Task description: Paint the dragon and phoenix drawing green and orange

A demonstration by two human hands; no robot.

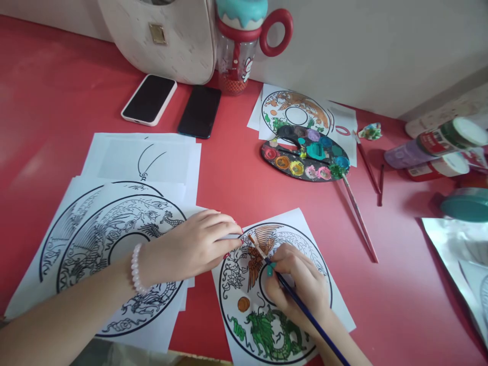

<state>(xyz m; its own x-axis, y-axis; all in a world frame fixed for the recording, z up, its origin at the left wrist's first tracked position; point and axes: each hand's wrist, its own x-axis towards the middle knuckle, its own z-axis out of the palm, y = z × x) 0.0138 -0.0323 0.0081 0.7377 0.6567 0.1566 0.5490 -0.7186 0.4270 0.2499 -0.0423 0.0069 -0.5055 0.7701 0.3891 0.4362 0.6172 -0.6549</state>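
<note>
Pinching thin paintbrush [301, 305], right hand [299, 287] fingers closed, left hand [190, 249] flat on round-patterned paper sheet [305, 229]

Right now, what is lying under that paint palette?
The paint palette rests partly on a coloured drawing sheet and partly on the red table. The covered part of the drawing is hidden.

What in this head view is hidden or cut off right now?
- Centre of the sheet being painted: covered by the right hand.
- Brush handle end: cut by the bottom edge.
- Left edge of that sheet: under the left hand.
- Paint jars: labels too small to read.
- Bag: top cut by the upper edge.
</note>
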